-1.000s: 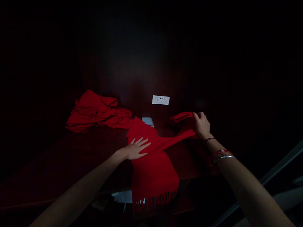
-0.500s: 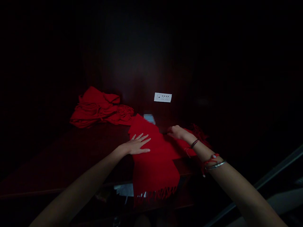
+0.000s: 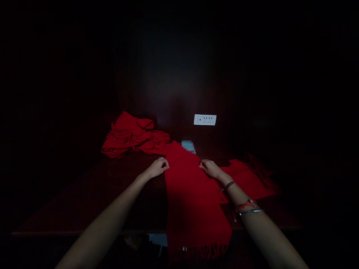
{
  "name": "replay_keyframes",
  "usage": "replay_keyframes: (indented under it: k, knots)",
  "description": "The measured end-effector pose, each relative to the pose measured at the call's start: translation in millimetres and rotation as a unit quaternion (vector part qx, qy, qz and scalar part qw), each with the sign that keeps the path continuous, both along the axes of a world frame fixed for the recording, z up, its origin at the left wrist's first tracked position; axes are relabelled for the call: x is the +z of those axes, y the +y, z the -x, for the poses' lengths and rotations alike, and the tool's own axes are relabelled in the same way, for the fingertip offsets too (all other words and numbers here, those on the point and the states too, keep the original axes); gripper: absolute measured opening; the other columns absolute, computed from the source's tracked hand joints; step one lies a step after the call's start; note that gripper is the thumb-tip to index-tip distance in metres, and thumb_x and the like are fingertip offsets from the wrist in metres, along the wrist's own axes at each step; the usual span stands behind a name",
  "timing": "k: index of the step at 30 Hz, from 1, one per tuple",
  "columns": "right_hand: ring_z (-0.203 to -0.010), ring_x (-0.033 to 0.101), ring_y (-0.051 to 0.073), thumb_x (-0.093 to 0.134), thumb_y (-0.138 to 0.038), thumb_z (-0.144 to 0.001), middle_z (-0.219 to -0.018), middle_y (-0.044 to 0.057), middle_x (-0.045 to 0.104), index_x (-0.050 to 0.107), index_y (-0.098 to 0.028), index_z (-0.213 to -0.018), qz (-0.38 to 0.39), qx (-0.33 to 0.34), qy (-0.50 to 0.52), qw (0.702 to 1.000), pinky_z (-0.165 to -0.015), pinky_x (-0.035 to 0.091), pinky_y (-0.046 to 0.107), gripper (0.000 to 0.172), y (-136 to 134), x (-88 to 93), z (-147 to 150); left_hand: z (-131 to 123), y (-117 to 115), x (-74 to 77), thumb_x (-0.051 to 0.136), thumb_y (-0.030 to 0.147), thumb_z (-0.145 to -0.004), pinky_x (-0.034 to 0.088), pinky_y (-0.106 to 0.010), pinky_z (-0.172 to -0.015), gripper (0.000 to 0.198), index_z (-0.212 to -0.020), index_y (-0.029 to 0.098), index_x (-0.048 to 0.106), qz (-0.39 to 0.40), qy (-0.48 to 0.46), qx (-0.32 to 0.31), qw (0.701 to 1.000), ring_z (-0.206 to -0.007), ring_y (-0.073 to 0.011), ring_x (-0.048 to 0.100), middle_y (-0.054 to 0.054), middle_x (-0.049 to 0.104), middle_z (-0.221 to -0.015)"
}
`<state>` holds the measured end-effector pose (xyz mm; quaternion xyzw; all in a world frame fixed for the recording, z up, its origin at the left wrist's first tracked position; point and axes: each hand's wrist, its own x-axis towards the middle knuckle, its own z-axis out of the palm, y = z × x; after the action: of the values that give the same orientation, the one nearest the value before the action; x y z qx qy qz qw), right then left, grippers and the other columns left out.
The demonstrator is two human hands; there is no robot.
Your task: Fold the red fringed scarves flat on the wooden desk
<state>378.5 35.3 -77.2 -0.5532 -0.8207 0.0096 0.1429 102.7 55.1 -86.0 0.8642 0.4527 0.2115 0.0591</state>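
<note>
A red fringed scarf [image 3: 193, 198] lies lengthwise over the dark shelf, its tasselled end hanging past the front edge. My left hand [image 3: 158, 167] pinches the scarf's left edge between thumb and fingers. At the opposite edge, my right hand [image 3: 209, 167] has its fingers closed on the cloth, level with the left. More red fabric [image 3: 248, 179] with fringe spreads to the right, partly behind my right forearm; whether it belongs to the same scarf I cannot tell.
A crumpled heap of red cloth [image 3: 131, 136] sits at the back left of the dark shelf [image 3: 120, 194]. A small pale blurred item [image 3: 188, 146] lies behind the scarf. On the back wall is a white power socket [image 3: 205, 120]. Something pale [image 3: 157, 239] shows below the shelf edge.
My left hand has gone from lying flat on the scarf to pinching its left edge. My right hand now grips the right edge. The whole view has shifted slightly.
</note>
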Motion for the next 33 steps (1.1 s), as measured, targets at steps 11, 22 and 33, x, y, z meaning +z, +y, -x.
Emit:
replay_keyframes:
  k: [11,22,33]
  knots:
    - [-0.077,0.055,0.015,0.042,-0.025,-0.079,-0.084,0.007,0.059,0.051,-0.018,-0.085,0.02,-0.007,-0.004,1.0,-0.065,0.035,0.022,0.014,0,-5.3,-6,-4,2,-9.6,0.04,0.024,-0.073,0.036,-0.029,-0.081,0.022,-0.091,0.019,0.052,-0.022,0.003,0.045,0.999,-0.09,-0.0166,0.047,-0.005,0.049,-0.095]
    - [-0.093,0.051,0.017,0.047,-0.029,-0.075,-0.103,0.011,0.055,0.045,-0.013,-0.107,0.027,-0.061,0.135,0.989,-0.079,0.038,0.026,0.036,7,-1.7,9,-4,12,-10.7,0.041,0.015,-0.073,0.039,-0.024,-0.077,0.032,-0.104,0.019,0.05,0.011,-0.055,0.134,0.989,-0.085,-0.014,0.052,-0.004,0.057,-0.091]
    - [-0.096,0.051,0.017,0.043,-0.03,-0.078,-0.106,0.009,0.055,0.047,-0.015,-0.108,-0.032,0.058,0.099,0.993,-0.083,0.037,0.028,0.034,9,-11.5,0,-7,12,-15.7,0.033,0.038,-0.08,0.035,-0.032,-0.086,0.038,-0.107,0.018,0.05,-0.003,-0.045,0.162,0.986,-0.102,-0.0189,0.044,-0.007,0.051,-0.108]
